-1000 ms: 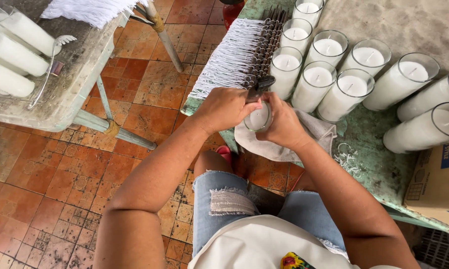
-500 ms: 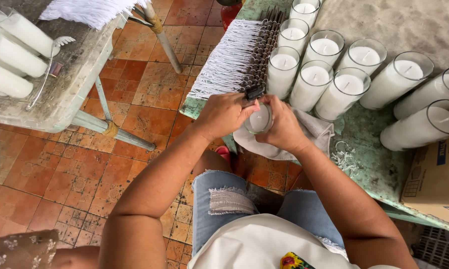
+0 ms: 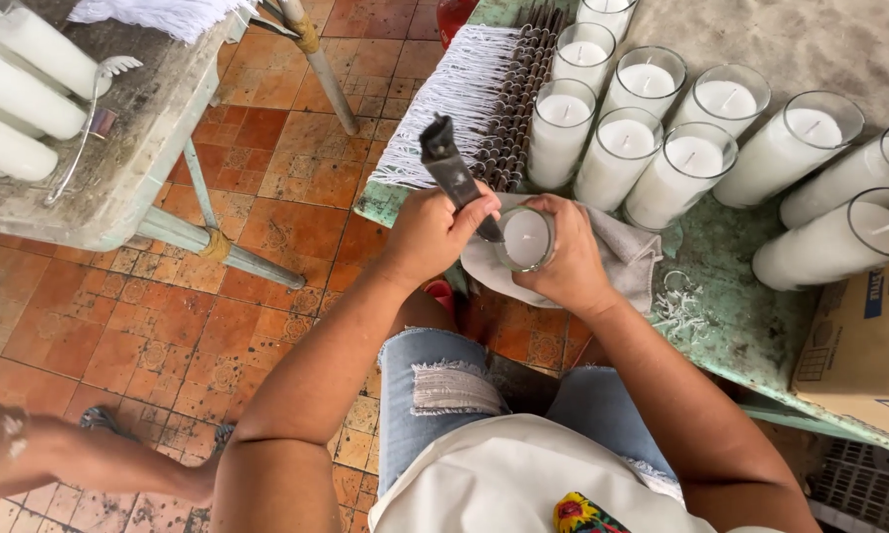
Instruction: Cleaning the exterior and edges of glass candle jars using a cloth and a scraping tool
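Observation:
My right hand [image 3: 566, 265] grips a glass candle jar [image 3: 525, 238] filled with white wax, held upright over a grey cloth [image 3: 632, 255] at the edge of a worn green table [image 3: 750, 326]. My left hand [image 3: 434, 229] holds a dark flat-bladed tool [image 3: 452, 172] whose tip rests at the jar's rim, its handle pointing up and away. Just behind stand several tall glass candles [image 3: 652, 138] full of white wax, each with a wick showing.
A bundle of white wicks on dark rods [image 3: 484, 99] lies at the table's left end. A cardboard box [image 3: 864, 345] sits at right. A second table [image 3: 118, 128] at left carries white candles [image 3: 20, 89]. Another person's arm [image 3: 79, 459] shows at the lower left over the tiled floor.
My left hand has drawn back from the jar and lifted the dark tool into view; the jar's wax top now shows. Another person's arm has come further in at lower left.

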